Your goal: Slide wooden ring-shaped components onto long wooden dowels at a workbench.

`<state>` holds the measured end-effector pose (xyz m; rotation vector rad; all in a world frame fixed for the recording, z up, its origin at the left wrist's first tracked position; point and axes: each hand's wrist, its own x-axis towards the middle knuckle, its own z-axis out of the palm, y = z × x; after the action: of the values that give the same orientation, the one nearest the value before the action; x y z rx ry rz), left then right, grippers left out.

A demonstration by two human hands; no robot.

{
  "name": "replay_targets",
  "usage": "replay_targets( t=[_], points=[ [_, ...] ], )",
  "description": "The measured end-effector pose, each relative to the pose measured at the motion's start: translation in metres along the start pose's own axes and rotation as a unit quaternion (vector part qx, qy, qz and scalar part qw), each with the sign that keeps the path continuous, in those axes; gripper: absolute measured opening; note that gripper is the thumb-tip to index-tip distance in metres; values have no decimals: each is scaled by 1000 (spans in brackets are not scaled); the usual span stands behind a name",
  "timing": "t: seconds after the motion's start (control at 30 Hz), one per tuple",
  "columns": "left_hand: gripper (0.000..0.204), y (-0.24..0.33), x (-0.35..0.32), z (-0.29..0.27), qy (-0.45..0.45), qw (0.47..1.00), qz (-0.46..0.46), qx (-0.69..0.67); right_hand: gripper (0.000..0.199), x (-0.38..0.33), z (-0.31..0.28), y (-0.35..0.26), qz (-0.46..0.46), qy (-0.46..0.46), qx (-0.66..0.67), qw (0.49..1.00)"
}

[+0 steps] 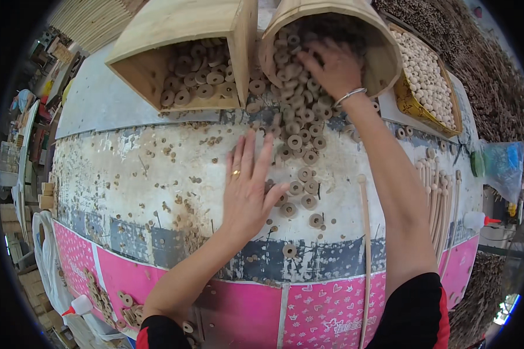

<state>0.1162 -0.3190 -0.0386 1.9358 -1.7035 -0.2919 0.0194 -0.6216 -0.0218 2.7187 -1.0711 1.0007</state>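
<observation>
My left hand [247, 183] lies flat on the worktable with its fingers spread, a ring on one finger. Just right of it are scattered small wooden rings [294, 142], round discs with a hole in the middle. Inside the mouth of a round wooden tub [388, 43] tipped on its side, my right hand [335, 68] reaches over the rings, slightly blurred, with fingers apart; a bracelet is at its wrist. A heap of rings runs from the tub down onto the table. Its dark inside hides part of the right hand.
Left of the tub, an open wooden box [186, 26] holds larger wooden discs [205, 91]. A yellow tray [410, 107] of wooden balls stands right. Ball-ended sticks [436, 198] lie below it, and a lone stick [365, 250] nearer. Glue bottles [476, 220] sit at the table's edges.
</observation>
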Motion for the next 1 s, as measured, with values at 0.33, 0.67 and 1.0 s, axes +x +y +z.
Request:
replay_targets(
  t=[0.33,0.67,1.0],
  points=[
    [78,13,11,26,117,992,47,-7,25,-127,-52,-108,52,-4,39,998],
    [73,23,-95,-9,36,993,70,-93,74,-302,-234,-169,213,-87,70,971],
    [69,147,-358,-20,-79,981,143,-109,119,-511,-355,-172,454,-137,-234,849]
  ],
)
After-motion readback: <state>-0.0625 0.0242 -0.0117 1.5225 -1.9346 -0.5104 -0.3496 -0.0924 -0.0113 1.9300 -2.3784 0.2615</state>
